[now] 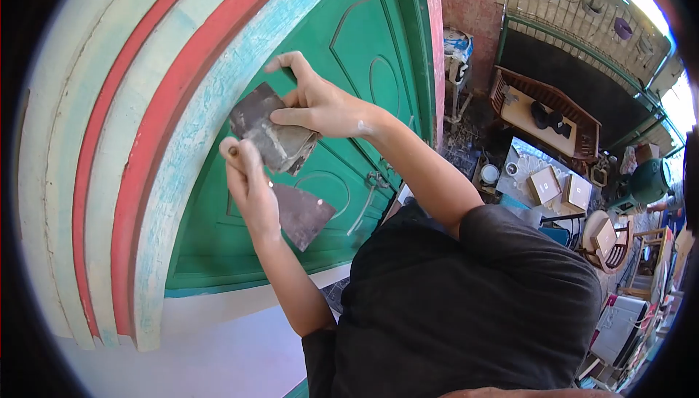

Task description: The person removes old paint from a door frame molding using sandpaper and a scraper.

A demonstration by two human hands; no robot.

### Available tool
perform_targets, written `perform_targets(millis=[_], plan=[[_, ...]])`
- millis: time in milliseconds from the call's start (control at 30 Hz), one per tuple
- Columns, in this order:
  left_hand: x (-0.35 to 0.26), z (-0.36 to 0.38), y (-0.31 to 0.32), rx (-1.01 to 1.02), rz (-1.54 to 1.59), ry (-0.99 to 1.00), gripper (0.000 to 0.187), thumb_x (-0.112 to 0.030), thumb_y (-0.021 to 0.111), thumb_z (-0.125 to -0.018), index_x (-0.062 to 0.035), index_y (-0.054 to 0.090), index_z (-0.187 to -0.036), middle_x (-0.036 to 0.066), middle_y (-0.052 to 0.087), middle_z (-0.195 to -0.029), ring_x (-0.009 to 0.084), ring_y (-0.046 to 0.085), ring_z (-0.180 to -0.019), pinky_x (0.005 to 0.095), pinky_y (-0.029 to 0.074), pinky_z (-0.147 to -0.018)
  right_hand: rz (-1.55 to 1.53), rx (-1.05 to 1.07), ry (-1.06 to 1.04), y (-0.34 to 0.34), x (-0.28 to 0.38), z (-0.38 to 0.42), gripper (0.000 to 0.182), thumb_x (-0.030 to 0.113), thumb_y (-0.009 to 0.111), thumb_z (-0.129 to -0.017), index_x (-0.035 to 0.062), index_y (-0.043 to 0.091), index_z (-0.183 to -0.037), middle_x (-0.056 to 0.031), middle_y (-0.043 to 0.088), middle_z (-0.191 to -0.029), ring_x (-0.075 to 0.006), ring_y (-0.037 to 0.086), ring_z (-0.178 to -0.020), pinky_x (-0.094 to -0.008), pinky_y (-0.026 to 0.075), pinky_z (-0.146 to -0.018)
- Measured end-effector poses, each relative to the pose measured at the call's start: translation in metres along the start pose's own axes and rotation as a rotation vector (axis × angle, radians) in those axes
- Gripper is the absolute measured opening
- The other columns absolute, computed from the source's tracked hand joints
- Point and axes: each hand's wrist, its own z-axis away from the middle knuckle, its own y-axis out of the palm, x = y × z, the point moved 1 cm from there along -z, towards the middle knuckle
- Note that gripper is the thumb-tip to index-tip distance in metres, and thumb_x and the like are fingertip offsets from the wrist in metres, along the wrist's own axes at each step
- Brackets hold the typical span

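My right hand (320,103) grips a dark flat plate (256,110) smeared with grey paste, its thumb on the face and its index finger raised. Lower left, my left hand (255,194) is closed near the plate's lower left edge. A round brown end, like a handle tip, shows between its fingers, and a second dark flat blade (302,215) extends from beneath this hand. Whether the left fingers touch the first plate is hard to tell. Both hands are in front of a green panelled door (364,41), beside a curved blue-white painted frame (196,107).
Red and pale mouldings (156,129) curve along the left. At the right are a wooden bench (546,118), a table with boxes (520,165), a chair (619,241) and a green drum-like object (650,180). Pots hang on a wire grid behind the bench.
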Motion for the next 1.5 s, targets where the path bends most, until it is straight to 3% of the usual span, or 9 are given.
perform_targets(millis=[167,433,600,767,900,1000,1067,1333,1500], plan=[[0.018,-0.006,0.016,0.017,0.017,0.051,0.033,-0.002,0.075,-0.096,-0.0103,0.043,-0.089,-0.006,0.04,-0.085,0.0027,0.04,-0.073,0.0211,0.037,-0.064,-0.023,-0.036,0.026,-0.012,-0.018,0.014,0.052,0.007,0.065,-0.1,0.0054,0.029,-0.138,-0.008,0.066,-0.081,-0.0101,0.058,-0.07,-0.0284,0.047,-0.059],[0.022,-0.022,0.038,-0.136,0.115,0.158,0.029,-0.006,0.072,-0.099,-0.0072,0.044,-0.092,-0.003,0.046,-0.091,0.0062,0.046,-0.082,0.0237,0.043,-0.075,-0.457,-0.14,0.164,-0.025,-0.08,0.013,0.038,0.034,0.063,-0.106,0.003,0.06,-0.129,-0.0041,0.066,-0.101,-0.0077,0.058,-0.099,-0.0333,0.048,-0.081],[0.024,-0.021,0.053,-0.141,0.16,0.149,0.03,-0.003,0.066,-0.102,-0.0079,0.04,-0.09,-0.003,0.044,-0.088,0.0054,0.045,-0.081,0.0234,0.042,-0.075,-0.095,0.422,0.251,-0.037,-0.08,0.025,0.038,0.033,0.079,-0.095,0.0002,0.075,-0.114,-0.0049,0.072,-0.101,-0.0082,0.06,-0.097,-0.0319,0.051,-0.085],[0.023,-0.015,0.064,-0.031,0.085,0.153,0.031,-0.003,0.068,-0.101,-0.0073,0.04,-0.087,-0.003,0.046,-0.084,0.0039,0.044,-0.076,0.0205,0.041,-0.069,0.053,-0.019,0.159,-0.023,-0.074,0.035,0.055,0.037,0.093,-0.078,-0.0009,0.076,-0.114,-0.0114,0.075,-0.099,-0.0185,0.063,-0.104,-0.034,0.052,-0.093],[0.021,-0.018,0.057,-0.015,0.042,0.172,0.02,-0.002,0.071,-0.098,-0.0035,0.053,-0.089,-0.003,0.056,-0.082,0.0024,0.047,-0.068,0.0196,0.042,-0.063,0.068,0.095,0.162,-0.027,-0.053,0.036,0.047,0.034,0.09,-0.082,0.0011,0.076,-0.112,-0.0101,0.076,-0.102,-0.0187,0.065,-0.104,-0.0349,0.053,-0.094],[0.009,-0.018,0.047,-0.027,0.157,0.042,0.008,0.0,0.071,-0.097,0.0014,0.067,-0.104,-0.001,0.064,-0.094,0.0067,0.058,-0.082,0.0219,0.048,-0.072,0.342,0.313,0.62,-0.034,-0.038,0.039,0.034,0.03,0.084,-0.09,0.0022,0.075,-0.108,-0.008,0.075,-0.102,-0.0175,0.067,-0.099,-0.0334,0.053,-0.092],[0.013,-0.029,0.034,-0.1,0.057,0.356,0.011,-0.001,0.067,-0.1,0.0023,0.068,-0.111,0.004,0.068,-0.107,0.0099,0.061,-0.095,0.0243,0.05,-0.084,0.13,0.384,0.144,-0.047,-0.088,0.042,0.024,0.02,0.079,-0.094,-0.0008,0.074,-0.105,-0.0042,0.074,-0.094,-0.0122,0.068,-0.089,-0.0284,0.053,-0.086],[-0.05,-0.063,-0.032,-0.194,-0.471,0.673,0.021,0.0,0.059,-0.103,0.0068,0.071,-0.119,0.01,0.061,-0.11,0.018,0.063,-0.104,0.0316,0.051,-0.093,-0.217,-0.595,-0.186,-0.1,-0.025,-0.01,0.02,0.009,0.075,-0.096,-0.0035,0.067,-0.109,-0.0078,0.073,-0.095,-0.0167,0.072,-0.088,-0.0339,0.06,-0.084],[-0.061,-0.084,-0.055,-0.144,-0.641,0.808,0.02,0.003,0.06,-0.098,0.0059,0.074,-0.113,0.011,0.06,-0.108,0.0206,0.066,-0.097,0.0333,0.054,-0.085,-0.341,-0.726,-0.32,-0.085,0.029,-0.059,0.047,0.0,0.079,-0.088,-0.0048,0.046,-0.121,-0.0175,0.069,-0.099,-0.0247,0.074,-0.09,-0.0374,0.065,-0.078]])
